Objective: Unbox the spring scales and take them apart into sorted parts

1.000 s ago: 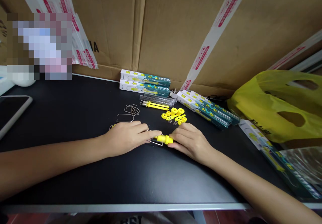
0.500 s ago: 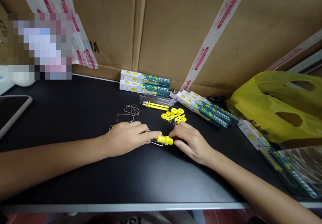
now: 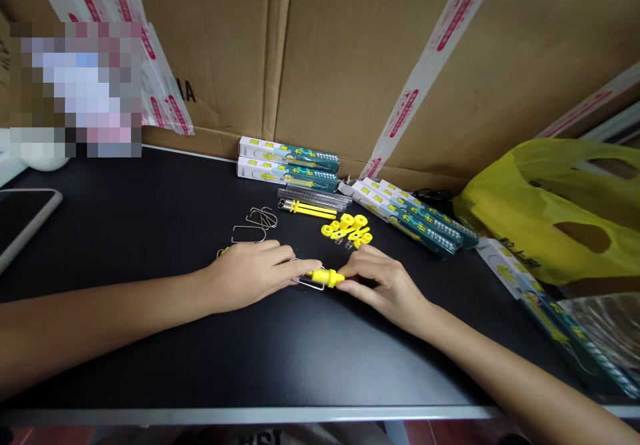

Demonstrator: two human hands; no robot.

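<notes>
My left hand [image 3: 255, 273] is closed around a spring scale [image 3: 323, 277] held level just above the black table; its body is mostly hidden by the fingers. The yellow end piece and a bent wire loop stick out to the right. My right hand [image 3: 383, 281] pinches the tip of that yellow end between thumb and fingers. Behind the hands lie bent wire hooks [image 3: 250, 233], small yellow plastic parts [image 3: 346, 229] with little springs [image 3: 349, 243], yellow rods [image 3: 313, 210] with metal springs, and clear tubes [image 3: 317, 197].
Printed boxes [image 3: 287, 171] are stacked at the back, more boxes [image 3: 410, 215] lie right of them, and another box [image 3: 550, 318] sits far right. A yellow plastic bag [image 3: 525, 211] rests beside it. At left is a phone [image 3: 25, 221]. A cardboard wall [image 3: 340, 65] stands behind the table.
My right hand's thumb and fingers have closed on the tip of the yellow end piece. The left hand keeps its hold on the spring scale. The view has shifted slightly.
</notes>
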